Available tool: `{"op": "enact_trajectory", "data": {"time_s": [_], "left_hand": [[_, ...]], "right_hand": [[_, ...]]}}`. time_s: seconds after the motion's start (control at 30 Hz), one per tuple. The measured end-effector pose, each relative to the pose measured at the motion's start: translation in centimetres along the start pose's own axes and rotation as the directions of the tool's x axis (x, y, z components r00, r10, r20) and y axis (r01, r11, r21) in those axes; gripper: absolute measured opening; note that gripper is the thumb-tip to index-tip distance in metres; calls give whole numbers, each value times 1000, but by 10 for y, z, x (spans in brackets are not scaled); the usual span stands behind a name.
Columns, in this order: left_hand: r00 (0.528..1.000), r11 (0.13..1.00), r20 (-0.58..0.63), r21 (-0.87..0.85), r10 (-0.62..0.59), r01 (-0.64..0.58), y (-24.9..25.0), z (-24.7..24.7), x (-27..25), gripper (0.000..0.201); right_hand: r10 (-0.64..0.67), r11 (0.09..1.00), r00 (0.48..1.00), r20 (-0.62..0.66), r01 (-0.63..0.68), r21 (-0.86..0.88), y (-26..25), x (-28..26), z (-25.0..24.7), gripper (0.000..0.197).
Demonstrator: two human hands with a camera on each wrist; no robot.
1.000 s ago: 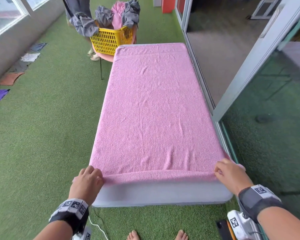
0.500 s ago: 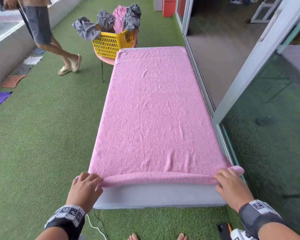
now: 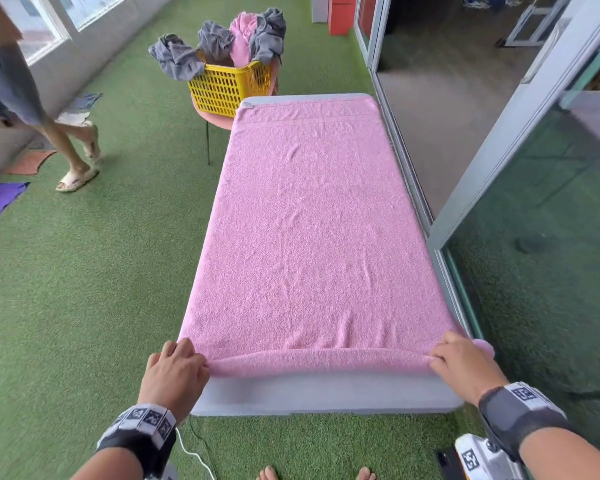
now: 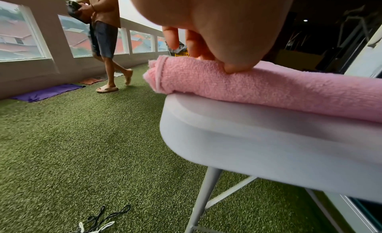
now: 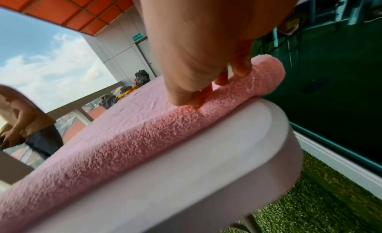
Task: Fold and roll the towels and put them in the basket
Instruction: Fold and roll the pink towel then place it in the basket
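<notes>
Lying spread along the white table (image 3: 326,396): pink towel (image 3: 312,237), near edge rolled. Pinching that roll's ends with curled fingers: left hand (image 3: 174,372), right hand (image 3: 461,365). Standing beyond the far end: yellow basket (image 3: 229,86).

The big pink towel (image 3: 312,237) is soft, fuzzy cloth. Under it, the grey plastic table (image 3: 326,396) looks smooth and matt, with thin metal legs (image 4: 203,199). Beyond the table, the yellow plastic basket (image 3: 229,88) holds crumpled grey cloth towels (image 3: 177,58).
</notes>
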State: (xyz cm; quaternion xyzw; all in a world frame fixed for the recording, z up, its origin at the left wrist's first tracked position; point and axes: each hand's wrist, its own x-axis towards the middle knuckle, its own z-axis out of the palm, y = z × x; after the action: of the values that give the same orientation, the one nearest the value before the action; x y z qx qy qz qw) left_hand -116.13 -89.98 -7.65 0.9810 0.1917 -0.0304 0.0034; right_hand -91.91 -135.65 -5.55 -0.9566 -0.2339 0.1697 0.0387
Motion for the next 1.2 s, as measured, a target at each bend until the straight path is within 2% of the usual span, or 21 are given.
{"op": "enact_trajectory", "data": {"time_s": [0.1,0.13,0.2,0.3,0.43,0.5,0.57,0.73,0.9,1.03,1.1,1.2], "left_hand": [[999,998,-26,-60,-33,31,4,-5,7,2],[999,994,-36,-106,-39,35,4,-5,10,6],[998,983,-57,-185,-24,13,4,-2,12,12],[995,976,-98,-217,7,-28,3,3,10,13],[993,977,-80,-192,83,-97,-3,8,-1,36],[994,981,-33,-166,101,-105,-6,7,-7,44],[996,985,1,-145,92,-91,-7,4,-9,39],[995,989,-1,-113,97,-96,-3,1,-13,24],[996,993,-18,-71,89,-90,-2,0,-14,10],[1000,999,-3,-19,28,-28,-1,0,-4,18],[1000,1000,27,-19,-2,3,1,-2,3,16],[998,993,65,-119,-19,26,5,-4,12,8]], "right_hand": [[14,993,999,-53,-8,120,0,4,3,22],[15,991,997,-78,-5,133,1,5,6,19],[9,991,994,-109,6,135,3,4,11,20],[-10,995,995,-102,20,102,4,-1,16,22],[-29,999,998,-54,31,38,8,-12,24,47],[-38,999,998,-49,38,12,8,-13,25,44],[-42,999,997,-58,41,-8,7,-12,23,33],[-64,998,997,-52,65,21,4,-12,16,11],[-51,998,999,-15,52,21,6,-10,16,17],[-41,999,999,7,41,25,7,-2,12,24],[-31,997,999,-17,32,64,6,3,11,19],[11,993,998,-57,-5,120,4,6,10,8]]}}
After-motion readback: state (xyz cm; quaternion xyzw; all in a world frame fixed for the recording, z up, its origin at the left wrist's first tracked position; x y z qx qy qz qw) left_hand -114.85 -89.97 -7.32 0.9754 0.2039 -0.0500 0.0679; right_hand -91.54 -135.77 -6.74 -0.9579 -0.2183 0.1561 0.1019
